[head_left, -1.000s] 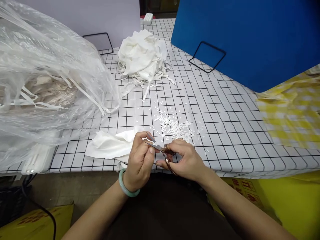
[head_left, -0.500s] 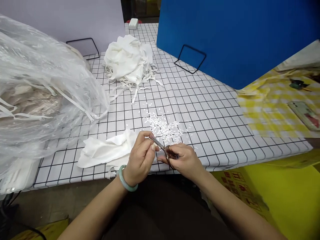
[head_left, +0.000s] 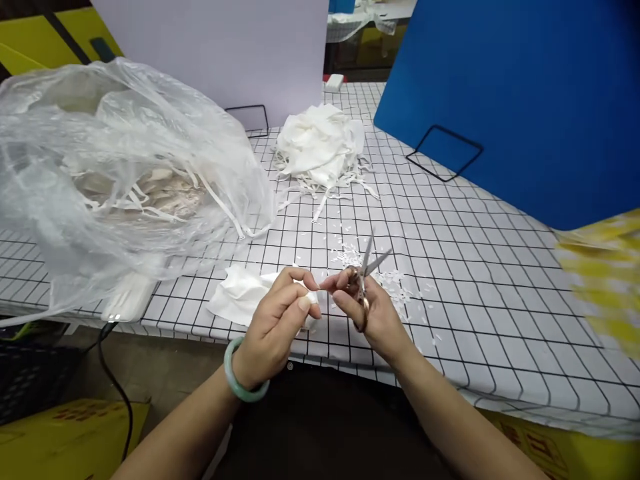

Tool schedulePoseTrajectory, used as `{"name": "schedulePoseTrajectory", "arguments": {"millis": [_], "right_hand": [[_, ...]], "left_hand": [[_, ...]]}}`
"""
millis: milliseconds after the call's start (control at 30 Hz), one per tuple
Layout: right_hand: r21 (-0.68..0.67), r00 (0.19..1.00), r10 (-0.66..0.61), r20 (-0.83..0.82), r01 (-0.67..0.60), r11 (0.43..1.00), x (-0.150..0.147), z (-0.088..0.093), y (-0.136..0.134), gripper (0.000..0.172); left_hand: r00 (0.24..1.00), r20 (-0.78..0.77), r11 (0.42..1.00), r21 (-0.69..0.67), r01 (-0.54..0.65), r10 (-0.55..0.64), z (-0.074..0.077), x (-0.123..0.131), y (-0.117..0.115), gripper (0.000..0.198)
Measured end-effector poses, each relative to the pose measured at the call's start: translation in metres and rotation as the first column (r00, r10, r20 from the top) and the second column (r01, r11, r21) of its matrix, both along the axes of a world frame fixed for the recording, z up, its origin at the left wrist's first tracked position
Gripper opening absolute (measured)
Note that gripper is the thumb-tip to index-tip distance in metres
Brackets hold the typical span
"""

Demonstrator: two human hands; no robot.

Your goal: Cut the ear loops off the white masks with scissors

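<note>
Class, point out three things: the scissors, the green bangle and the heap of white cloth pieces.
Scissors [head_left: 364, 273]: head view, on the pivot where the blades cross.
Green bangle [head_left: 235, 383]: head view, on the band's lower left.
Heap of white cloth pieces [head_left: 320, 145]: head view, on its middle.

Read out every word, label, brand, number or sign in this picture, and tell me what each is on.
Red characters on the lower-right yellow surface: too blurred and cut off to read surely.
Red marks on the lower-left yellow surface: too blurred to read.
No other text can be made out.
</note>
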State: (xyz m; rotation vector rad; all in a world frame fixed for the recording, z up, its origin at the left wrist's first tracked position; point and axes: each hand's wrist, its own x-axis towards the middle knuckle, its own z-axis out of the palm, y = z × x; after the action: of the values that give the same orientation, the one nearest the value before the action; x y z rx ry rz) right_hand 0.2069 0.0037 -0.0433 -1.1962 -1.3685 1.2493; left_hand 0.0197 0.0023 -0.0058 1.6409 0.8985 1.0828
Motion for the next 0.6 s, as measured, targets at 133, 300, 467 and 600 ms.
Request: {"name": "schedulePoseTrajectory", "arguments": {"millis": [133,300,467,600], "right_hand": [[0.154,0.941,0.068,0.33,-0.125,0.98,-0.01,0.019,-0.006,0.047],[0.217,0.826,-0.021,0.564,-0.124,0.968,0.001,0.015,-0.022,0.049],[0.176,0.799,0.049,0.6,-0.191,0.966,0.011,0.015,-0.027,0.047],[0.172,0.812,0.085,0.578,-0.223,0.96,0.013,0.019,-0.026,0.047]], "left_hand": [[0.996,0.003,0.996,0.022,-0.091,0.091,-0.011,-0.003,-0.004,0.033],[0.998,0.025,0.998,0.03,-0.057,0.057,-0.021,-0.001,-0.008,0.031],[1.0,-0.012,0.997,0.073,0.001,0.0,-0.022,0.002,-0.007,0.031],[0.998,-0.044,0.996,0.081,0.037,-0.033,-0.022,0.004,-0.007,0.029]]}}
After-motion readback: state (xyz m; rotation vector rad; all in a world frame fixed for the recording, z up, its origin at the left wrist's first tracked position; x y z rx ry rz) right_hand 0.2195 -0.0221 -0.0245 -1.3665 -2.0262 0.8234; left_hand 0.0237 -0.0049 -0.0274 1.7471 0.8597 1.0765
